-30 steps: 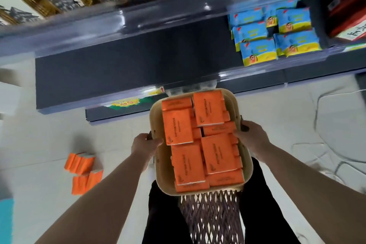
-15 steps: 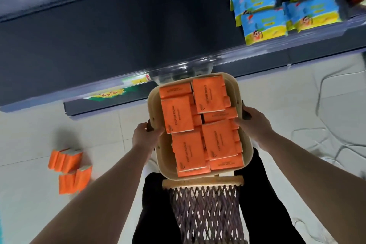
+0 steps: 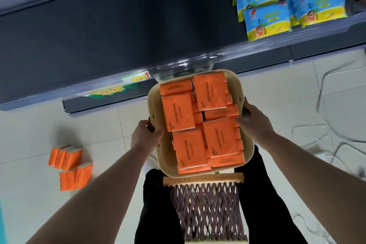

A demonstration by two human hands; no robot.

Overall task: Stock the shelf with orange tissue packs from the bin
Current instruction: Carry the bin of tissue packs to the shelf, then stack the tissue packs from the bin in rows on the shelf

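I hold the tan bin [image 3: 235, 87] of orange tissue packs [image 3: 179, 112] over the stool [image 3: 206, 204], left hand [image 3: 144, 134] and right hand [image 3: 255, 123] curled round its sides, near the shelf [image 3: 118, 25].

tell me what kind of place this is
Probably a shop aisle: a dark shelf with a yellow price tag on its edge, blue packs stacked on it, and a bin of orange tissue packs.
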